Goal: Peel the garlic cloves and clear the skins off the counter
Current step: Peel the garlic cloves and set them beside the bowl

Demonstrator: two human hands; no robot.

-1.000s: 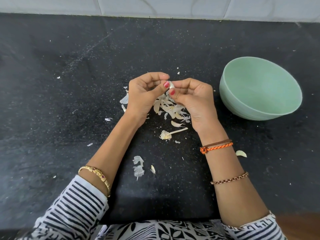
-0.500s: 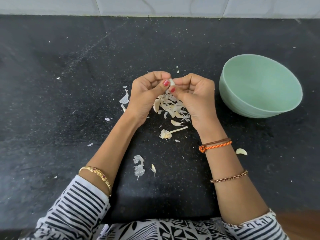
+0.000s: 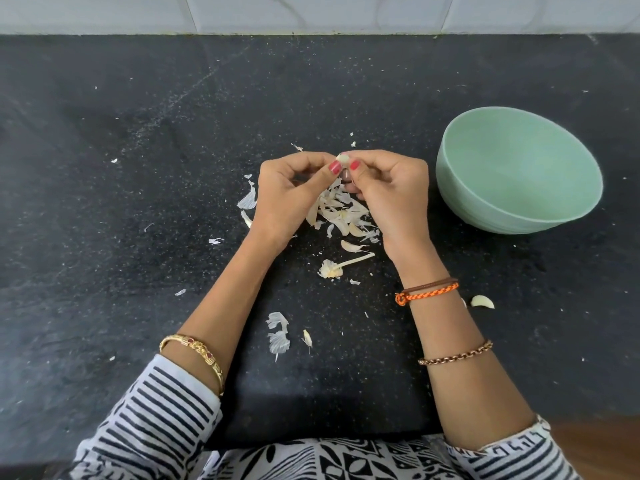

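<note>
Garlic clove pinched between both thumbs, skin coming away

You are holding one small garlic clove (image 3: 343,158) up over the counter (image 3: 138,202), above the heap of skins (image 3: 341,211). Your left hand (image 3: 291,192) and right hand (image 3: 391,192) are both curling round it, thumb tips pressing in from either side. How much skin is clinging to the far face I cannot tell, since your fingers are covering it.

Expect the clove to be light, firm and a little slick once bare (it will squirt out of a hard squeeze), so keep gripping it across its flat sides and pick at the papery skin from the pointed tip. The skins are weightless and brittle, and they are scattering easily; gather them with a flat palm, not fingertips. A peeled clove (image 3: 482,301) is lying just beside your right forearm, and the green bowl (image 3: 460,188) is standing near your right hand.
</note>
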